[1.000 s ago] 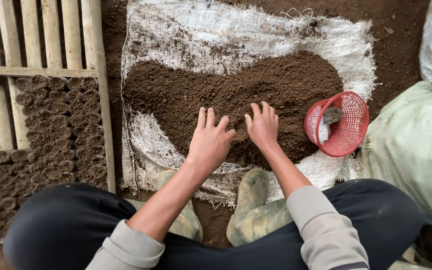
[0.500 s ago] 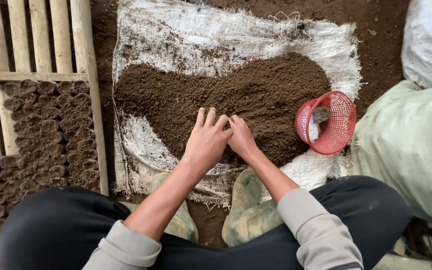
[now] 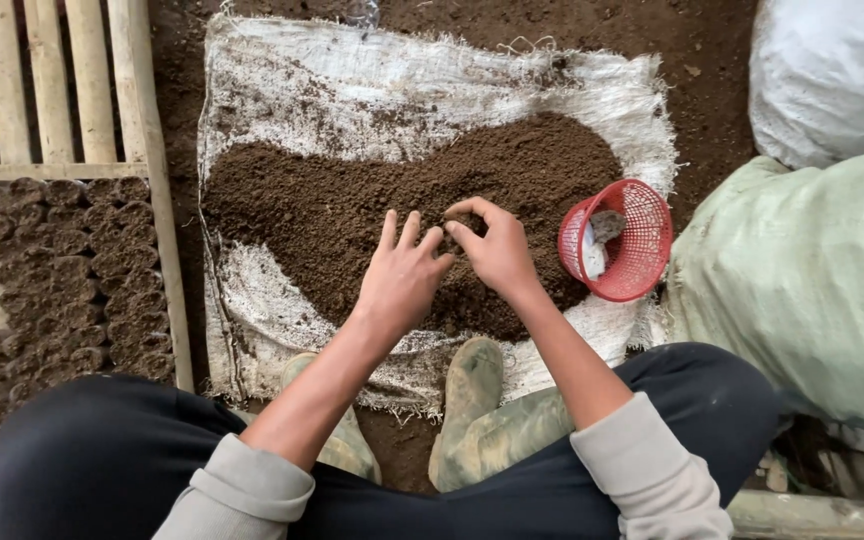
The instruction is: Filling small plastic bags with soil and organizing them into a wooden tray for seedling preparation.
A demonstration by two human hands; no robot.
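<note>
Ideally both hands, the left hand spread flat and the right hand pinching soil, scoop gently together, keeping it on the sack.

Packages: white sack, bulging, top right corner; pale green sack, large and full, right edge below it, just beside red basket.

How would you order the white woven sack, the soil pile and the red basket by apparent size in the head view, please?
1. white woven sack
2. soil pile, covering much of the sack
3. red basket, clearly the smallest
</note>
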